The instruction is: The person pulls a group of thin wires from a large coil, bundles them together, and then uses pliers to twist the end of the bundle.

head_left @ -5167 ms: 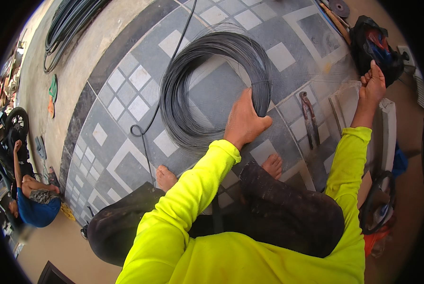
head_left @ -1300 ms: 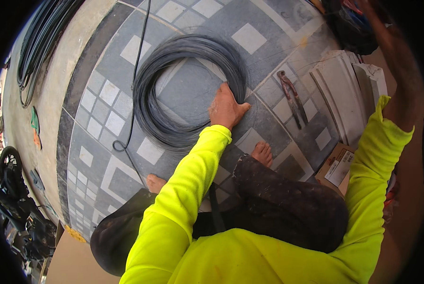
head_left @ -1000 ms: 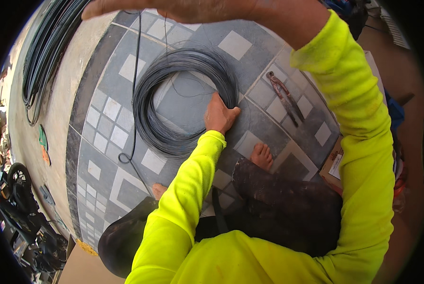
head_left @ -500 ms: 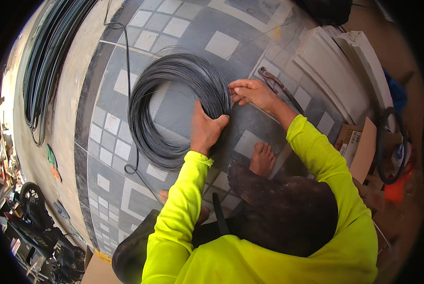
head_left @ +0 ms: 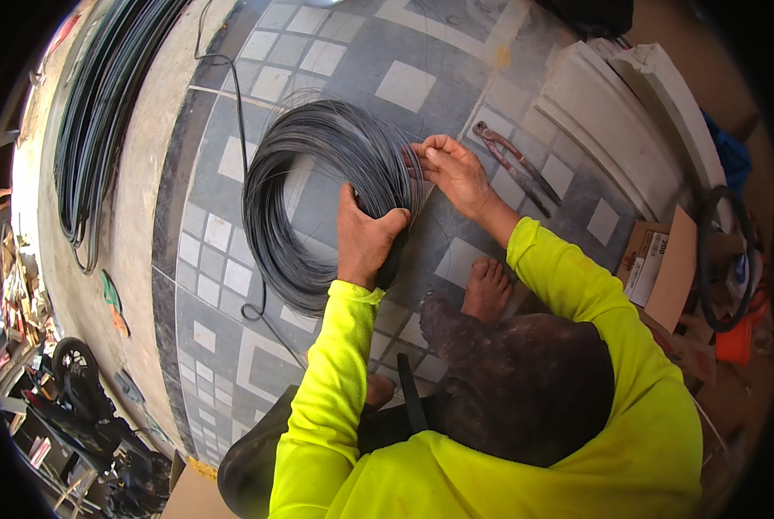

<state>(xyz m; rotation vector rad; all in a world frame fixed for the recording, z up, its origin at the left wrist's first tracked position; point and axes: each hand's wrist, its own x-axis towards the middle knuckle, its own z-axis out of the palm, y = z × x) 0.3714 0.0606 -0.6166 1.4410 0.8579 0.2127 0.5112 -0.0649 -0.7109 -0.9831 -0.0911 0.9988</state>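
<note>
A thick round coil of thin dark grey wire (head_left: 283, 251) lies on the tiled floor in front of me, with fine strands sticking out along its far and right edges. My left hand (head_left: 363, 238) grips the coil's near right side, thumb on top and fingers inside the ring. At the coil's outer right edge, my right hand (head_left: 456, 177) has its thumb against the index finger while the other fingers reach toward the strands. Whatever it pinches is too thin to make out. Long-handled pincers (head_left: 517, 164) lie on the floor beyond my right wrist.
White moulded slabs (head_left: 607, 130) and an open cardboard box (head_left: 651, 259) stand at the right. A black cable (head_left: 238, 108) runs along the coil's left. Far left are a thick coil of dark cable or tubing (head_left: 102, 130) and a black wheeled machine (head_left: 80, 406). My bare foot (head_left: 488, 290) is near the coil.
My right hand has come closer to the coil's edge, its thumb now up against the index finger. The left hand keeps its grip. The whole view has shifted slightly.
</note>
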